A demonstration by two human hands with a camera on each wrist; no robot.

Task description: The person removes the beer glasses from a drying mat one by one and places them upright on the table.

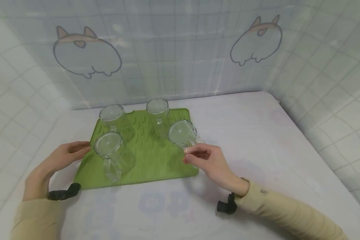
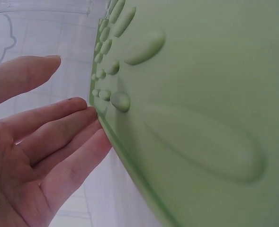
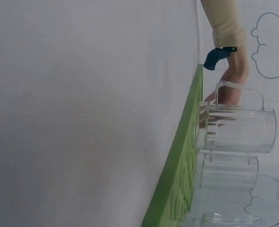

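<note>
In the head view we see a green mat (image 1: 156, 163) on a white table (image 1: 258, 140), with four clear mugs on it. Our right hand (image 1: 205, 158) has thumb and forefinger pinching the handle of the front right mug (image 1: 181, 132), at the mat's right side. Our left hand (image 1: 67, 155) lies at the mat's left edge, fingers extended, beside the front left mug (image 1: 108, 144). Behind these are the back left mug (image 1: 112, 114) and the back right mug (image 1: 157, 106). We wear beige sleeves (image 1: 285, 210), and behind the table hangs a pale wall (image 1: 174, 50) with two animal drawings.

In the left wrist view our left fingers lie nearly straight, close together, their tips touching the mat's edge; the thumb stands apart. Raised ridges (image 2: 146, 47) dot the mat.

In the right wrist view the picture is turned sideways: table fills the left, and mugs stand on the mat at right. We see our left hand behind a mug, partly through its glass. From this view alone we cannot tell our right hand's grip.
</note>
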